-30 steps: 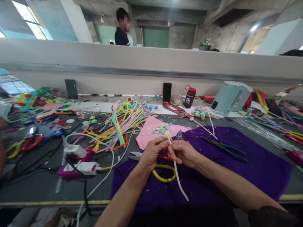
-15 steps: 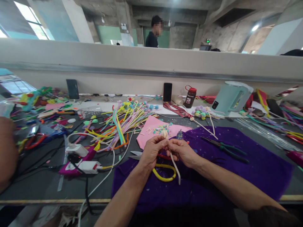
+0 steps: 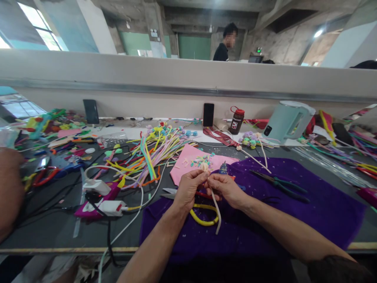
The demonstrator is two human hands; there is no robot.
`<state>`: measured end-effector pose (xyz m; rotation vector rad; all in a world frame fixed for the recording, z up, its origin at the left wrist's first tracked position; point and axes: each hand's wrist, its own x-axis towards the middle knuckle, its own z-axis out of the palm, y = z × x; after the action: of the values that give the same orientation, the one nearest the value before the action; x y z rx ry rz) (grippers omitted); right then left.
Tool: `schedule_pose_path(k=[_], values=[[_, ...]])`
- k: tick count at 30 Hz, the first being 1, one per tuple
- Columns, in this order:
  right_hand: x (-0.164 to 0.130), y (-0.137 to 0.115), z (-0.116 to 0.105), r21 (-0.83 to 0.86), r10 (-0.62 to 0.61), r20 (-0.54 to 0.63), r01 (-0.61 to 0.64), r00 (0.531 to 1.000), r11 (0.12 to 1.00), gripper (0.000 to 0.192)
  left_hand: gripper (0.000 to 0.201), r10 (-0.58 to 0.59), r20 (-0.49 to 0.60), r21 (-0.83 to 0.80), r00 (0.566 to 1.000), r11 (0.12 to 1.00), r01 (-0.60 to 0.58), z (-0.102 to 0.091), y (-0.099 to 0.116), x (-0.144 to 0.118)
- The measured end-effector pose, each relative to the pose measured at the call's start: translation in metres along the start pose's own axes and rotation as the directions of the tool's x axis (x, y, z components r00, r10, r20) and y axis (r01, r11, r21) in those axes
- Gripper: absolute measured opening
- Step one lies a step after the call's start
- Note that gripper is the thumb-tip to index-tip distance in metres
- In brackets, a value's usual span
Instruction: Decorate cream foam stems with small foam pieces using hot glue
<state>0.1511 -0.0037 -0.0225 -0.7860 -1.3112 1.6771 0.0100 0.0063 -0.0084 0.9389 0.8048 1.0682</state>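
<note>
Both my hands meet over a purple cloth (image 3: 309, 204) and pinch one cream pipe cleaner (image 3: 217, 214). My left hand (image 3: 188, 188) grips its coiled top end (image 3: 204, 166), and my right hand (image 3: 225, 188) holds the stem just below. The free tail hangs down and curves toward me. A yellow loop of pipe cleaner (image 3: 204, 220) lies on the cloth under my hands. Scissors (image 3: 169, 192) rest just left of my left hand.
A pile of coloured pipe cleaners (image 3: 150, 151) and a pink sheet (image 3: 185, 161) lie beyond my hands. Green pliers (image 3: 278, 184) sit on the cloth at right. A kettle (image 3: 287, 120), bottle (image 3: 236, 120), phone (image 3: 208, 114), glue gun (image 3: 97, 204) and another person's arm (image 3: 10, 188) surround them.
The pipe cleaner's hanging tail has grown shorter and swung left as my hands work its top. A person behind the wall has walked to the right. An arm has come in at left.
</note>
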Motion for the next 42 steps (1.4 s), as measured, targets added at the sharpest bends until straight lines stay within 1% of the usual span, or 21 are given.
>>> schedule_pose_path(k=[4, 7, 11, 14, 17, 20, 26, 35, 42], values=[[0.0005, 0.0017, -0.0004, -0.016, -0.004, -0.001, 0.004, 1.000, 1.000, 0.028, 0.022, 0.028, -0.017, 0.016, 0.999, 0.999, -0.028, 0.0000, -0.0017, 0.0009], [0.0005, 0.0030, -0.0007, -0.022, -0.009, 0.003, 0.009, 1.000, 1.000, 0.027, 0.021, 0.038, -0.006, 0.026, 0.999, 0.999, -0.037, 0.0005, -0.0017, 0.0015], [0.0003, 0.0043, -0.0003, 0.010, -0.003, 0.017, 0.002, 1.000, 1.000, 0.026, 0.022, 0.033, -0.005, 0.036, 0.999, 0.999, -0.033, 0.0017, -0.0005, 0.0001], [0.0007, 0.0040, -0.0001, 0.076, 0.026, 0.022, -0.028, 0.999, 0.997, 0.026, 0.021, 0.014, 0.041, 0.045, 0.999, 0.999, -0.016, 0.0023, 0.0017, -0.0023], [0.0018, 0.0028, -0.0009, 0.149, 0.029, 0.019, -0.032, 0.999, 0.988, 0.026, 0.021, 0.014, 0.096, 0.026, 0.995, 1.000, -0.016, 0.0015, 0.0037, -0.0032], [0.0026, 0.0021, -0.0024, 0.190, 0.030, 0.031, -0.036, 0.999, 0.981, 0.024, 0.025, 0.010, 0.116, 0.022, 0.993, 1.000, -0.013, -0.0013, 0.0043, -0.0015], [0.0016, 0.0030, -0.0035, 0.200, 0.042, 0.054, -0.052, 0.998, 0.978, 0.022, 0.029, -0.009, 0.101, 0.038, 0.995, 0.999, 0.006, -0.0052, 0.0021, 0.0028], [0.0018, 0.0037, -0.0031, 0.184, 0.061, 0.063, -0.072, 0.996, 0.980, 0.024, 0.029, 0.007, 0.034, 0.072, 0.999, 0.997, -0.009, -0.0045, 0.0002, 0.0032], [0.0013, 0.0034, -0.0017, 0.166, 0.060, 0.057, -0.069, 0.997, 0.984, 0.023, 0.026, 0.023, 0.037, 0.066, 0.999, 0.997, -0.026, -0.0039, -0.0019, 0.0036]])
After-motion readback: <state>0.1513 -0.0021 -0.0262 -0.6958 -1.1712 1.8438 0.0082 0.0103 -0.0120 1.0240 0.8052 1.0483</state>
